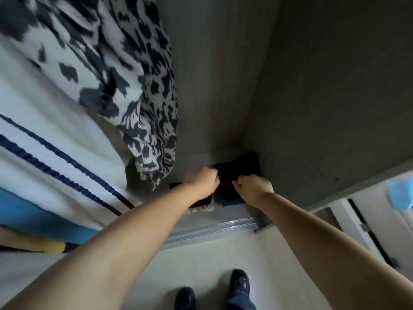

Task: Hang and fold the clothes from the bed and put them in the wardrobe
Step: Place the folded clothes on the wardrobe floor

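Note:
A folded dark garment (234, 171) lies on the wardrobe floor in the back right corner, on top of other folded pieces. My left hand (202, 179) grips its left edge with curled fingers. At its right front edge my right hand (253, 187) also holds it with curled fingers. Both arms reach down into the wardrobe (312, 108). A second pile (201, 205) with a dark top piece and a patterned edge sits under my left forearm, partly hidden.
A black-and-white patterned garment (154, 113) and a white one with navy stripes (55, 135) hang at the left. The metal sliding-door track (212, 229) runs along the wardrobe's front. My shoes (239, 283) stand on the pale floor. A blue item (400, 193) shows at right.

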Motion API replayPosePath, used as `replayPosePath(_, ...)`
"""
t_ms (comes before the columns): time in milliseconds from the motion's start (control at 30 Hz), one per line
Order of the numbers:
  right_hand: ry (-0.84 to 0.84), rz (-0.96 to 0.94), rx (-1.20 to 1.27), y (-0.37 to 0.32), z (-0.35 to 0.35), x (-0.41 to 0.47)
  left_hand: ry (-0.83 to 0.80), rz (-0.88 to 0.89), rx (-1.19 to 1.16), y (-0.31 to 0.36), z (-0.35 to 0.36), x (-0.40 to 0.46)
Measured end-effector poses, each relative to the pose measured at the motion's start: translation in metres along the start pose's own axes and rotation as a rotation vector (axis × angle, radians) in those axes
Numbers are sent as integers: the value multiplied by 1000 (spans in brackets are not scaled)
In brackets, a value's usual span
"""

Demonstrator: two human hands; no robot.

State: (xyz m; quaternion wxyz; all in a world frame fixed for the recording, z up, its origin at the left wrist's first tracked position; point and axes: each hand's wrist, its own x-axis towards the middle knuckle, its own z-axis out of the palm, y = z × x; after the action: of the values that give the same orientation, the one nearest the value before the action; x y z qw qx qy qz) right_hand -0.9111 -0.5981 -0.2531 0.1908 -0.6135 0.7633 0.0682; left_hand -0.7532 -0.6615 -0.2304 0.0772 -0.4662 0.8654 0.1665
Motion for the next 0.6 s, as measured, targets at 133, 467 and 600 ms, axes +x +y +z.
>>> replayPosePath(133, 92, 109, 46, 6, -44, -45, 10, 125, 62, 25, -56, -21)
replayPosePath(467, 211, 507, 91, 109, -83, -236, -85, 531, 170, 202, -72, -85)
replayPosePath(600, 183, 666, 102, 178, -78, -324, -94, 693, 172, 301, -64, -110)
